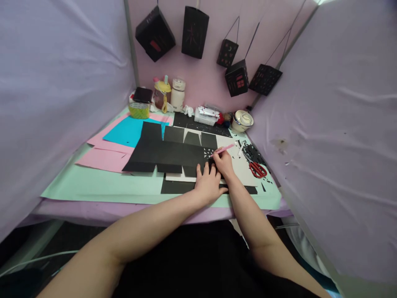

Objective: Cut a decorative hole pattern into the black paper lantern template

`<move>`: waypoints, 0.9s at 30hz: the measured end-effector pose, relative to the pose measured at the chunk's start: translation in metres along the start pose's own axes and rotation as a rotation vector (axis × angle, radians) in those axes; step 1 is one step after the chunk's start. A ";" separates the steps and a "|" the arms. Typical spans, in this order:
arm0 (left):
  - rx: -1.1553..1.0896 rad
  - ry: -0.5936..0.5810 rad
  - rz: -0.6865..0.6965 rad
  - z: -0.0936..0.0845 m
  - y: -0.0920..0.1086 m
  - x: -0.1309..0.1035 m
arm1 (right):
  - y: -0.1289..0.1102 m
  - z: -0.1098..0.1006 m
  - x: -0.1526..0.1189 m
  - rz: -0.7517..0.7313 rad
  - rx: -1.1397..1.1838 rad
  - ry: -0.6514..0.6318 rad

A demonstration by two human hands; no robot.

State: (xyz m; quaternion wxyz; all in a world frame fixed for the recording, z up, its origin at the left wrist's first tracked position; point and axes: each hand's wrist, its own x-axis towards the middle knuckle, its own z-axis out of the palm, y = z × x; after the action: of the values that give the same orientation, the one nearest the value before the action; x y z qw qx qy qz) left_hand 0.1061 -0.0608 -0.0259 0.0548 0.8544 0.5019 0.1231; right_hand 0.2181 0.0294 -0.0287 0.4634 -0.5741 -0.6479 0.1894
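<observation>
A large sheet of black card (pixel 173 154) with flaps and slits along its edges lies in front of me. Near its right end is a group of small triangular cut-outs (pixel 207 152). My left hand (pixel 208 184) is spread flat on the card's near edge, fingers apart, holding nothing. Pinched in my right hand (pixel 223 162) is a slim pink craft knife (pixel 228 147), its tip down beside the cut-outs; the blade is too small to make out. Under the card, a white board (pixel 242 167) shows on the right.
Red-handled scissors (pixel 258 169) lie right of the board, beside black paper scraps (pixel 252 153). Blue paper (pixel 124 131) and pink paper (pixel 101 160) are at left. A white bottle (pixel 178 96), a plastic box (pixel 205 117) and bowls (pixel 242 121) line the back. Several black paper lanterns (pixel 194 32) hang above.
</observation>
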 end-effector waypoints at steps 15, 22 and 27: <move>0.002 -0.014 -0.011 -0.003 -0.001 0.000 | -0.005 -0.022 0.000 0.072 0.248 -0.194; 0.009 -0.014 -0.008 -0.001 0.000 0.000 | -0.002 -0.018 -0.001 0.100 0.196 -0.161; 0.008 -0.008 -0.012 -0.001 0.000 -0.001 | -0.003 -0.021 -0.002 0.106 0.236 -0.199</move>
State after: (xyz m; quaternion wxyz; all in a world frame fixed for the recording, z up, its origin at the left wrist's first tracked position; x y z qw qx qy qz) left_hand 0.1051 -0.0611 -0.0248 0.0539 0.8521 0.5072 0.1174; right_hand 0.2331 0.0212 -0.0169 0.4506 -0.5274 -0.6328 0.3441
